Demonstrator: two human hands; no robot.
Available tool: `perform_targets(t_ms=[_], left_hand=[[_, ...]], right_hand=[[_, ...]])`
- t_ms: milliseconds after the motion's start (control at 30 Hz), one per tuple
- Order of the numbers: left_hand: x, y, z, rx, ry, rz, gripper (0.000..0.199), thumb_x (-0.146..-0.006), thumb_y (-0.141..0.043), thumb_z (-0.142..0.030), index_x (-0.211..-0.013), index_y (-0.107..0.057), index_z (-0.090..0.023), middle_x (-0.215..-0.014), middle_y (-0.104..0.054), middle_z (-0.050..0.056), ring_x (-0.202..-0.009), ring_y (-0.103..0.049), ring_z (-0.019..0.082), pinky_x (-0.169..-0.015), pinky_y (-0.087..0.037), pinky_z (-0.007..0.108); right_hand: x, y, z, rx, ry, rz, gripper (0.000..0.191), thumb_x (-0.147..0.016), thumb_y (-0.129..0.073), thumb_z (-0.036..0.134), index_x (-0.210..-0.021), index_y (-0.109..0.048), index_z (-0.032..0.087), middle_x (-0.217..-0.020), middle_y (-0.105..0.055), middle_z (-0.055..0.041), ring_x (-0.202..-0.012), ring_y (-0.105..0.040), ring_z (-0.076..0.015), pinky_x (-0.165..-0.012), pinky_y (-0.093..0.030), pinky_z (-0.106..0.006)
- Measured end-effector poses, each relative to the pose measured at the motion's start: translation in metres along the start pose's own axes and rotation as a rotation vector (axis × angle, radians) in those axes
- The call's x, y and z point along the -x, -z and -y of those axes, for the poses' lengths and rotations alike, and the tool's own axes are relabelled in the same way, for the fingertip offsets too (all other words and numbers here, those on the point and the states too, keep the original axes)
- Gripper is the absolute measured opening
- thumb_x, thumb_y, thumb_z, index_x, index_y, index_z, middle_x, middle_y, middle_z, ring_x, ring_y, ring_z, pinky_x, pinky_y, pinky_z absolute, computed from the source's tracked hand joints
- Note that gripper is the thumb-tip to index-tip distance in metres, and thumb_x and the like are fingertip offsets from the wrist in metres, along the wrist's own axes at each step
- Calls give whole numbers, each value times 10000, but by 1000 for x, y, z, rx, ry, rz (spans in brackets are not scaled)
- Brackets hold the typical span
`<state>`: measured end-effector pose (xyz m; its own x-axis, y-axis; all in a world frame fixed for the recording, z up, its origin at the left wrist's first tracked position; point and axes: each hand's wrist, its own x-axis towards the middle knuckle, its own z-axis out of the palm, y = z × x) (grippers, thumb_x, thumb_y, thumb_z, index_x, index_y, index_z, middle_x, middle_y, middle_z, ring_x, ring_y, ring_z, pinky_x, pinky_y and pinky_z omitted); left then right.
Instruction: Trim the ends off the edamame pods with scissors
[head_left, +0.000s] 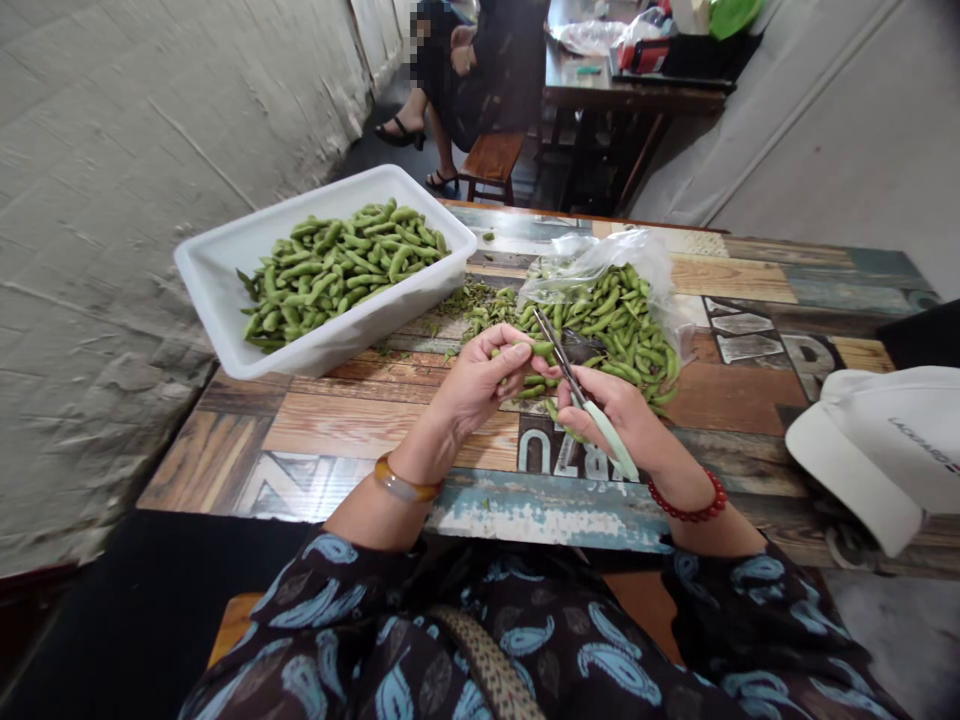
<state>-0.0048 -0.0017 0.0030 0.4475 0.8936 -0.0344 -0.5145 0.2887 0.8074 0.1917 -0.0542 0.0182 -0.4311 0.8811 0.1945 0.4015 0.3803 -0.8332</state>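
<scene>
Between the thumb and fingers of my left hand (491, 370) is a green edamame pod (541, 349). My right hand (619, 405) grips scissors (611, 432) with pale green handles, and their blades point up and away across the pod's end. Whether the blades touch the pod I cannot tell. Just beyond my hands lies a heap of edamame pods (637, 325), partly under a clear plastic bag (637, 255). To the left, a white plastic tub (337, 340) holds many more pods (337, 265). Small trimmings (484, 303) are scattered between the tub and the heap.
A white cap (885, 440) rests at the table's right edge. The patterned wood table (352, 420) meets a rough pale wall (112, 250) on the left. Behind it are a seated person (480, 80), a wooden stool (491, 158) and another table (592, 97) with bags and boxes.
</scene>
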Motion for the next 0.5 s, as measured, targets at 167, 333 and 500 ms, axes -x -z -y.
perform_targets(t_ms=[167, 333, 500], left_hand=[[0, -1, 1, -22, 25, 4, 349, -718, -834, -344, -864, -604, -126, -693, -727, 41, -360, -377, 11, -378, -226, 147], [-2, 0, -3, -14, 11, -12, 340, -735, -815, -360, -854, -596, -128, -743, -724, 39, -377, -390, 11, -387, -255, 154], [-3, 1, -4, -4, -5, -49, 344, -726, -820, -356, -847, -590, -131, -739, -719, 34, -385, -381, 12, -390, -250, 154]], right_hand=[[0, -2, 0, -31, -31, 1, 339, -935, -591, 495, -1050, -623, 178, -794, -604, -21, -703, -574, -159, -638, -468, -275], [1, -1, -4, -36, -94, -85, 437, -938, -570, 509, -1215, -602, 172, -857, -637, -41, -732, -604, -168, -637, -497, -283], [1, 1, -4, -26, -84, -68, 468, -929, -591, 496, -1262, -588, 168, -862, -642, -35, -730, -595, -160, -690, -510, -297]])
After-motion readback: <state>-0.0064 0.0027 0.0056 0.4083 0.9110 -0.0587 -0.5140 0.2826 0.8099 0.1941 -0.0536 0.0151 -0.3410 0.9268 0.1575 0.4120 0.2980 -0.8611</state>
